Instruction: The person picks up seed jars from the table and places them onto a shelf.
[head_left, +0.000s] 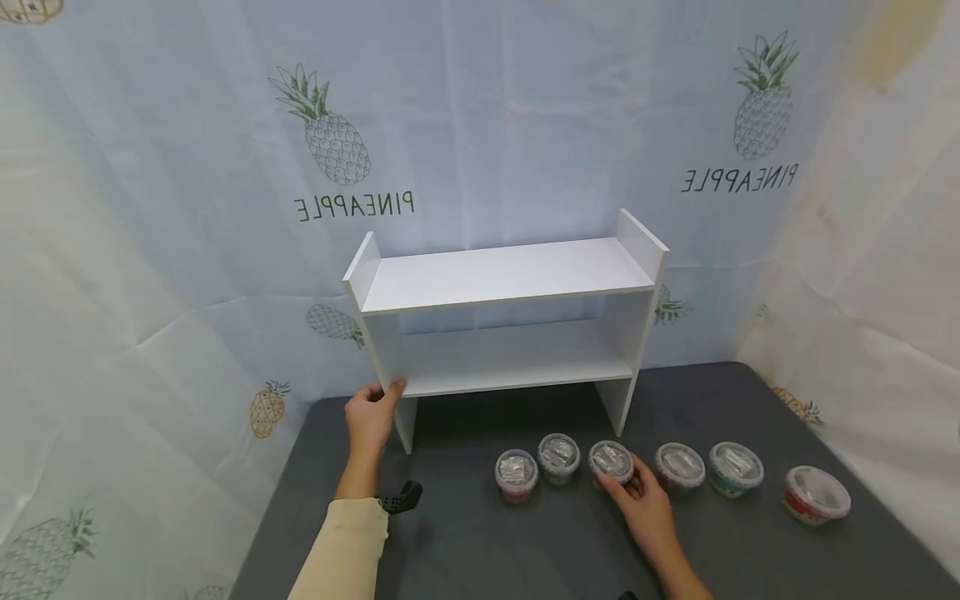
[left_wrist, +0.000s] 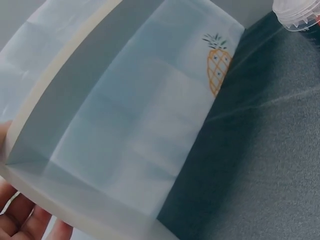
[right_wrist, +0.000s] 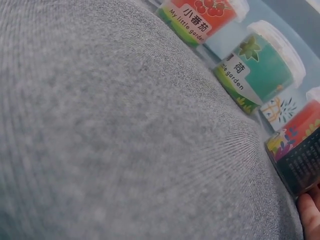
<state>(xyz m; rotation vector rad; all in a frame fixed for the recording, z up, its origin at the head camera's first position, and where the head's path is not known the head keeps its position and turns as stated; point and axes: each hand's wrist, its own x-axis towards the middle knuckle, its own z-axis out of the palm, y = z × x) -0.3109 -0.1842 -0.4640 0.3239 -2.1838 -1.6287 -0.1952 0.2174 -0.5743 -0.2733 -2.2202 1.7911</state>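
A white two-tier shelf (head_left: 517,358) stands at the back of the dark table. My left hand (head_left: 372,414) grips its left side panel at the lower board, thumb on the front edge. In the left wrist view, the fingers (left_wrist: 37,222) lie behind the panel's pale edge. My right hand (head_left: 643,500) holds a small lidded plastic cup (head_left: 611,461), thumb and fingers around its side. In the right wrist view, that cup (right_wrist: 300,150) shows a red, yellow and black printed wrap, with fingertips at its base.
Left of the held cup stand two lidded cups, one (head_left: 516,473) reddish and one (head_left: 558,457) clear-topped. To its right are a red cup (head_left: 680,465), a green cup (head_left: 737,467) and a red-and-green cup (head_left: 816,493). A pineapple-print curtain (head_left: 480,125) hangs behind the table (head_left: 480,550).
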